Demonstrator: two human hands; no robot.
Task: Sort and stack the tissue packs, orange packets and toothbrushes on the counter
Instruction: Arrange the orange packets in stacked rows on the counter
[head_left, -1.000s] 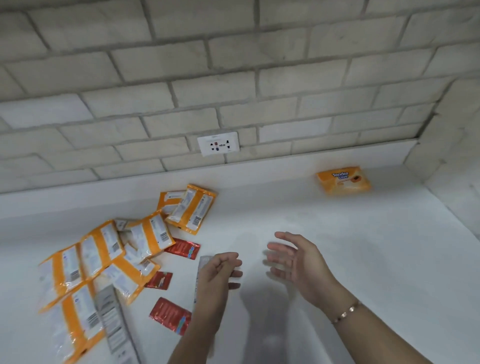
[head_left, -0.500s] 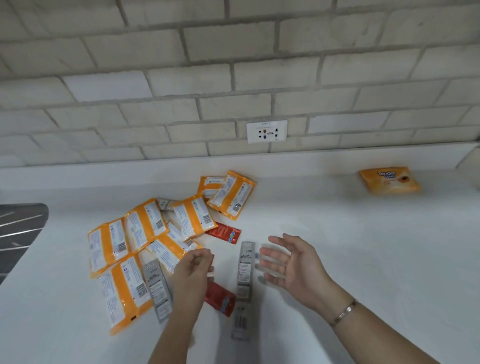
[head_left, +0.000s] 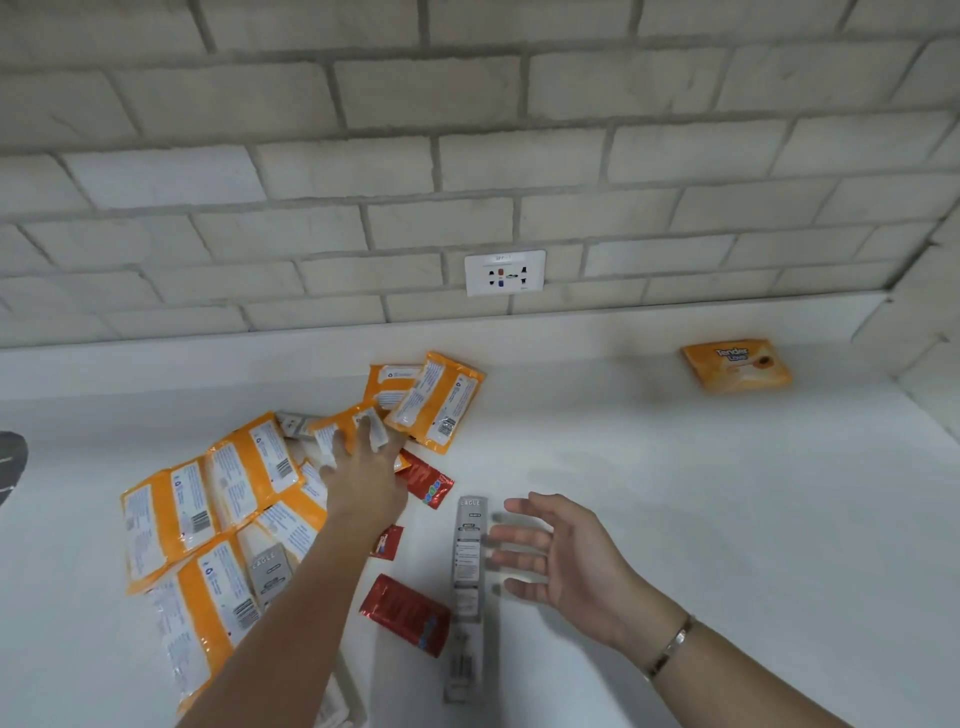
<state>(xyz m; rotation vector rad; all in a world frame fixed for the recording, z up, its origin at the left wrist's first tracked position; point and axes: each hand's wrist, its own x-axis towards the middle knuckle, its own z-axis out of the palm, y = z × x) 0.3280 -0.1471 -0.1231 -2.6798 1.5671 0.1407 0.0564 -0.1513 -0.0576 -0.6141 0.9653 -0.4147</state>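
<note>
Several orange tissue packs (head_left: 244, 467) lie face down in a loose heap at the left of the white counter (head_left: 727, 519). My left hand (head_left: 363, 478) reaches over the heap, its fingers spread flat on one orange pack (head_left: 345, 423). A single orange "Tender Love" pack (head_left: 737, 366) lies face up far right by the wall. A grey boxed toothbrush (head_left: 470, 561) lies lengthwise in the middle, and my right hand (head_left: 566, 551) hovers just right of it, holding nothing. Another boxed toothbrush (head_left: 270, 571) sits partly under the heap. Three red packets (head_left: 405, 613) (head_left: 428, 483) (head_left: 387, 540) lie between the heap and the toothbrush.
A grey brick wall with a white socket plate (head_left: 504, 273) backs the counter. A side wall closes the right corner (head_left: 930, 374). A dark sink edge (head_left: 10, 462) shows at far left. Bare counter stretches to the right of my right hand.
My left hand has gone from the near side of the heap forward onto an orange pack at its back. My right hand has stayed beside the toothbrush box.
</note>
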